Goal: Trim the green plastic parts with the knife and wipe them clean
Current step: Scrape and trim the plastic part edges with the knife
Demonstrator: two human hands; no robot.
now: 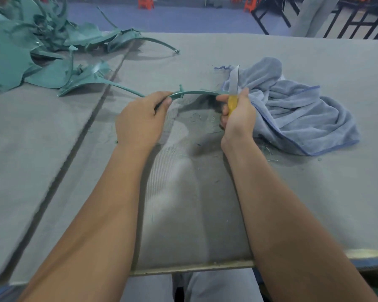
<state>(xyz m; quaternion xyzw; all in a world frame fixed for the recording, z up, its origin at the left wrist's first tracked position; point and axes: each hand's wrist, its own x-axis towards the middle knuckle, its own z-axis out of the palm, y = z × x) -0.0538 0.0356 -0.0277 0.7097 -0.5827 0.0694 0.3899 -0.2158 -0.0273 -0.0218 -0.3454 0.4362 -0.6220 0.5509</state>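
Note:
A long curved green plastic part (196,93) arcs above the grey table between my two hands, its wide flat end lying to the left. My left hand (141,120) pinches the thin strip near a small tab. My right hand (238,115) grips a knife (234,83) by its yellow handle, blade pointing up and away, its edge against the strip's right end. A crumpled blue towel (297,112) lies just right of my right hand.
A heap of green plastic parts (31,46) fills the table's far left, with one curved strip (159,42) reaching out to the right. Green shavings lie on the grey felt table (314,192). Orange stools and black frames stand on the floor beyond.

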